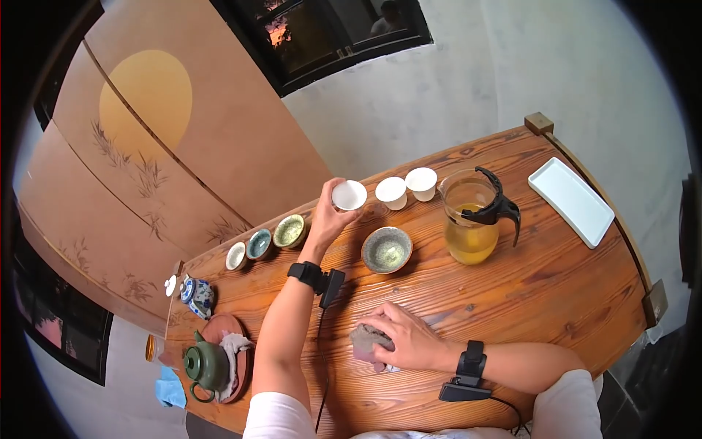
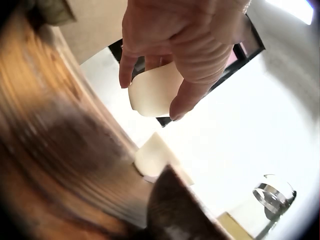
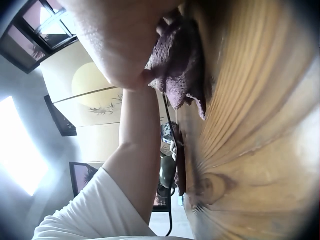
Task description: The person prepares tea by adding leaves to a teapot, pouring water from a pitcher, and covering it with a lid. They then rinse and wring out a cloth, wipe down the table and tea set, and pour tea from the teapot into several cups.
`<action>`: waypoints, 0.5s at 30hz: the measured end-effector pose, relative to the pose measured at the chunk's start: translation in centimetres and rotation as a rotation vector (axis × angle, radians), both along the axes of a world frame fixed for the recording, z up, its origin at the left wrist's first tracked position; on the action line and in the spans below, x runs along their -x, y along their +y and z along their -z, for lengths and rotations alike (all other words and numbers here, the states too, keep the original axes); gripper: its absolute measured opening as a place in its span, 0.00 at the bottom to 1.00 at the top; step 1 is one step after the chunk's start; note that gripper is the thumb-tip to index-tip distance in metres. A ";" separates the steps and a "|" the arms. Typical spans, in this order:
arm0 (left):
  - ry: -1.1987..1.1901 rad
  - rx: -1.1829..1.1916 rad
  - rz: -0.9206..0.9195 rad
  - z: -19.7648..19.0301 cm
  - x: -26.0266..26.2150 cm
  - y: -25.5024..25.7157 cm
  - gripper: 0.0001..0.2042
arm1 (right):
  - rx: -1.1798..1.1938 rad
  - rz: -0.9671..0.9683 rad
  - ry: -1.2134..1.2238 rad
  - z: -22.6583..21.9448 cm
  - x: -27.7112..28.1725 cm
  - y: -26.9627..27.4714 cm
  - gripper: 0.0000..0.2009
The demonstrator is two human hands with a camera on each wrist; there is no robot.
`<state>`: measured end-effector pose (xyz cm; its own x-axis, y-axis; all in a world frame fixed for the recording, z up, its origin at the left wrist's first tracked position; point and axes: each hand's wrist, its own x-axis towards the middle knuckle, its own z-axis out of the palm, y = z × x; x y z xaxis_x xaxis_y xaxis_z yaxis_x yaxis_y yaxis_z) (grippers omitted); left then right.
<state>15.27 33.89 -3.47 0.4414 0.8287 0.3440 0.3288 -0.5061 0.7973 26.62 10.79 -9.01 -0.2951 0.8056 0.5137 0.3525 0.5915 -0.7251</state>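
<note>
My left hand (image 1: 330, 219) grips a small white cup (image 1: 349, 195) near the table's far edge. In the left wrist view the cup (image 2: 156, 92) sits between thumb and fingers, above the tabletop. Two more white cups (image 1: 391, 192) stand just to its right. Nearer to me, my right hand (image 1: 409, 340) holds a crumpled greyish-purple cloth (image 1: 368, 345) down on the wood. The right wrist view shows the cloth (image 3: 177, 65) bunched under the hand, with a loose corner hanging out. Between the hands and the jug is a speckled bowl (image 1: 387, 250).
A glass jug (image 1: 472, 238) of yellow liquid with a black handle stands right of the bowl. A white tray (image 1: 571, 202) lies far right. Several small cups (image 1: 260, 244) line the left back edge. A green teapot (image 1: 205, 366) and blue-white pot (image 1: 197, 295) stand left.
</note>
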 end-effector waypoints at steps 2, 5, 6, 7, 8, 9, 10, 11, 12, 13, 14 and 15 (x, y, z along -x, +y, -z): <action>0.079 -0.157 0.049 -2.3 -0.7 -1.0 0.29 | 0.024 0.013 0.021 -0.2 -0.2 0.2 0.18; 0.164 -0.297 0.086 -6.0 -2.9 -3.7 0.30 | 0.039 0.084 -0.031 -1.0 -0.7 0.1 0.16; 0.209 -0.337 0.097 -7.1 -3.8 -4.5 0.30 | 0.030 0.126 -0.101 -1.3 -0.8 0.1 0.15; 0.211 -0.332 0.105 -8.0 -4.6 -5.3 0.30 | -0.010 0.135 -0.140 -1.3 -1.0 0.2 0.18; 0.207 -0.334 0.122 -9.0 -5.6 -6.4 0.30 | -0.008 0.153 -0.140 -1.3 -1.1 0.1 0.18; 0.250 -0.396 0.128 -10.1 -6.6 -7.6 0.30 | 0.007 0.207 -0.246 -1.4 -1.2 0.1 0.21; 0.292 -0.461 0.130 -10.8 -7.5 -8.4 0.30 | 0.021 0.258 -0.352 -1.6 -1.4 0.0 0.23; 0.290 -0.546 0.170 -11.0 -8.4 -8.7 0.30 | 0.018 0.268 -0.352 -1.7 -1.6 0.0 0.23; 0.289 -0.551 0.176 -11.3 -9.1 -8.9 0.30 | 0.034 0.261 -0.370 -1.9 -1.7 0.1 0.23; 0.330 -0.685 0.238 -11.6 -9.9 -9.1 0.29 | 0.050 0.253 -0.388 -2.1 -1.9 0.2 0.24; 0.372 -0.817 0.299 -11.8 -10.6 -9.4 0.29 | 0.066 0.242 -0.406 -2.2 -2.0 0.3 0.25; 0.379 -0.911 0.342 -12.0 -11.3 -9.8 0.28 | 0.065 0.243 -0.405 -2.4 -2.1 0.3 0.25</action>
